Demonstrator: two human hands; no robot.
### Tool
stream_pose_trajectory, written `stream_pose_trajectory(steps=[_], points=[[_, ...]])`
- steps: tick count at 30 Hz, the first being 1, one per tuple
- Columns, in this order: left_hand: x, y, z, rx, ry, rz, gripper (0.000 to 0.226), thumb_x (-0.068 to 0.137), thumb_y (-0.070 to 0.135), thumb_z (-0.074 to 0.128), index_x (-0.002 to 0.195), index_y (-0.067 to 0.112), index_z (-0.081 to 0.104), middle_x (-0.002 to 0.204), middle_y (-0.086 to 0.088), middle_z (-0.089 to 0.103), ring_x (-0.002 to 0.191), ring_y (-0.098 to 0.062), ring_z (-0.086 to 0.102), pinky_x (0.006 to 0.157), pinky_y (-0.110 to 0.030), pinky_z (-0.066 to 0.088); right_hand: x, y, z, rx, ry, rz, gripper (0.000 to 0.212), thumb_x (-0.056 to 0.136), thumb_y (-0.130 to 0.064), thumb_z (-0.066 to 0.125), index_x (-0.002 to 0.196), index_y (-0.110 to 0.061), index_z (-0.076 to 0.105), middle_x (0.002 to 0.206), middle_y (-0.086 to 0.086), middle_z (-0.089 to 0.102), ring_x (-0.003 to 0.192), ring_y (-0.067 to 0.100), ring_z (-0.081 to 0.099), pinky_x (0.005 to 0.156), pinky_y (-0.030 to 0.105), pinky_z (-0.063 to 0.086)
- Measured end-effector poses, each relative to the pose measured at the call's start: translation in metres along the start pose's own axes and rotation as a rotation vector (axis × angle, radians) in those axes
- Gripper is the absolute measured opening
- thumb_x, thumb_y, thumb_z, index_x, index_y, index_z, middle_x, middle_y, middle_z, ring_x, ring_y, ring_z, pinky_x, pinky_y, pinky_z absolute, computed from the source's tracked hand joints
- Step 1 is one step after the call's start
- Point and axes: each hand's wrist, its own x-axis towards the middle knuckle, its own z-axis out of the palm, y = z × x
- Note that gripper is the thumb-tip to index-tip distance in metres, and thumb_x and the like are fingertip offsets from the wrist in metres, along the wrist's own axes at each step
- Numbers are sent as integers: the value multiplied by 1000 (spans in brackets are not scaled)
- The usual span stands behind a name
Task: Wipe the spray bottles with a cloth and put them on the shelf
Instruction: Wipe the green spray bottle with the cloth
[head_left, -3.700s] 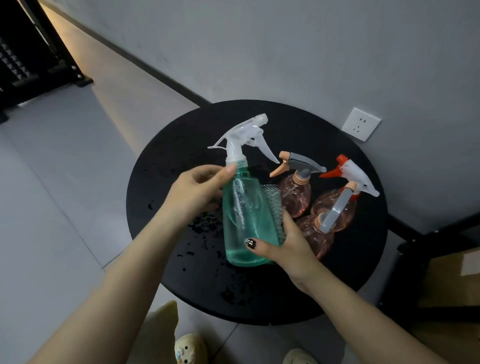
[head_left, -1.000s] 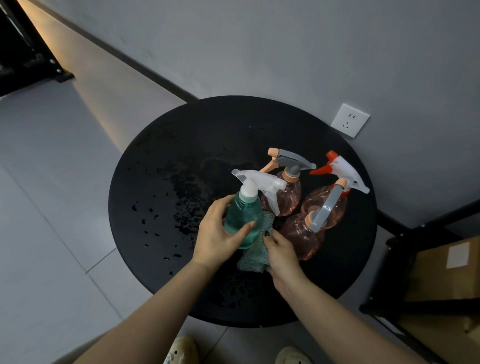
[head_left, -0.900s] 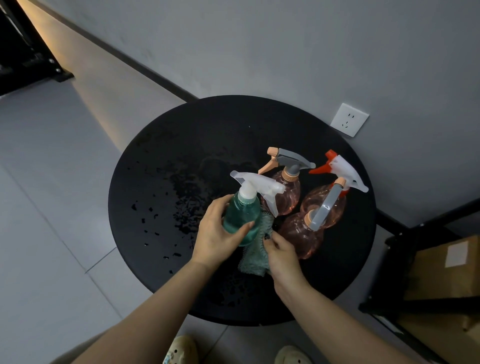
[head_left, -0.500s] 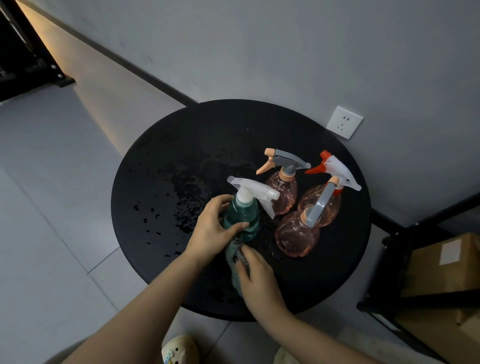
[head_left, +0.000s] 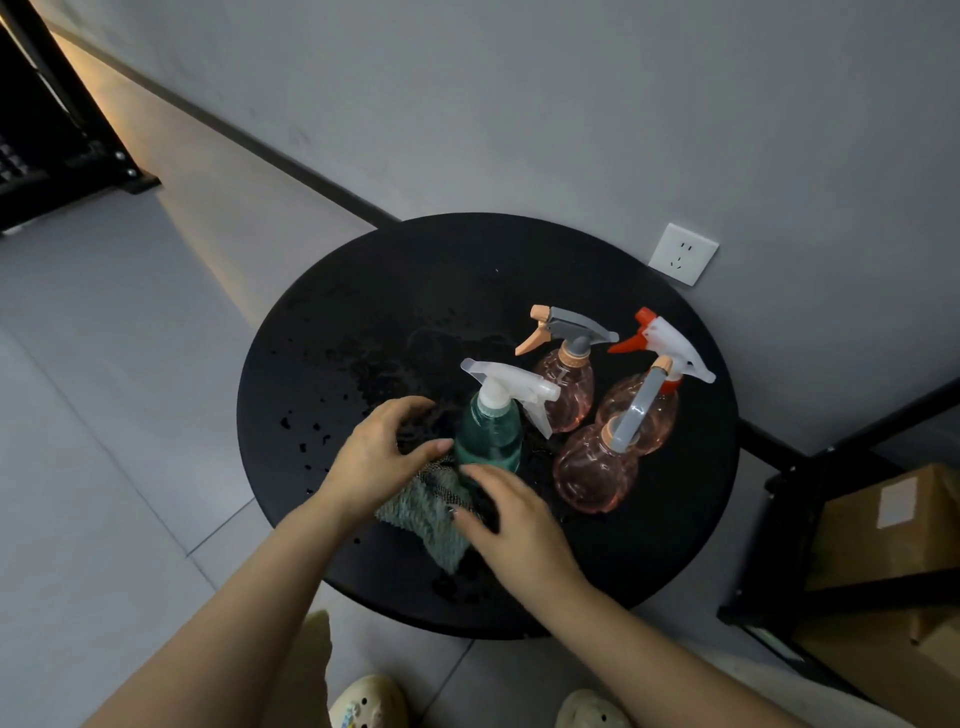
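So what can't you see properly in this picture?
Head view, the only one:
- Whether the pink bottles hold any liquid: too dim to tell.
- The cloth: partly under both hands, so its full shape is hidden.
- Whether the left hand touches the green bottle: its fingers are spread close by, but contact is unclear.
- The shelf at the right: cut off by the edge.
- The box label: too small to read.

A teal bottle (head_left: 491, 434) with a white sprayer stands mid-frame; 3 pink bottles (head_left: 595, 473) sit right of it. The cloth (head_left: 426, 512) is grey-green, the bench (head_left: 363, 291) black.
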Motion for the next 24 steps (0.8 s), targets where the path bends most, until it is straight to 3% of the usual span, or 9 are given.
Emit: stream_pose_trajectory(steps=[3,7,10,13,16,18,21,24], points=[[-9,1,-15,153,-28,46,61,82,49,60,137,25,44,139,9,45,129,-10,41,99,-23,35,-5,9,-18,79,130,102,50,89,-27,63,135,-18,47,135,-7,49,123,2,42,102,11,29],[-21,12,-27,264,-117,144,77,79,62,51,145,29,30,148,22,21,140,1,14,110,-25,22,4,7,-24,207,184,166,55,88,-24,63,139,-23,41,121,-23,41,110,-11,38,84,-7,24],[-24,17,-30,286,-143,181,84,74,70,44,145,30,27,152,19,18,138,5,7,112,-27,21,18,2,-14,318,223,226,51,87,-27,65,134,-26,46,119,-19,49,108,-5,44,80,-1,33],[-25,21,-29,283,-143,172,79,77,66,48,145,30,28,153,18,18,141,1,8,114,-28,20,32,-1,-5,402,296,268,40,84,-28,68,122,-26,56,113,-10,58,105,5,54,88,17,42],[-25,25,-28,275,-141,179,74,81,58,53,145,30,28,154,17,18,142,-1,9,114,-28,19,42,-11,-1,423,392,269,20,83,-24,69,99,-30,58,90,-18,57,87,0,54,75,11,40],[-25,27,-27,269,-134,182,72,83,55,55,144,29,30,153,16,19,142,-2,10,114,-27,19,46,-17,3,435,464,269,21,83,-22,70,88,-34,54,81,-20,56,79,-3,55,73,14,41],[-25,28,-26,272,-138,185,70,83,54,56,144,28,31,153,15,20,142,-2,12,114,-28,20,50,-17,12,424,509,255,22,79,-25,74,96,-30,60,92,-16,60,90,1,56,81,17,44],[-25,29,-25,254,-140,174,70,83,53,57,143,29,32,153,15,21,142,-3,13,115,-30,21,51,-16,13,360,504,259,36,79,-25,74,111,-16,61,101,-12,56,94,0,50,75,1,34]])
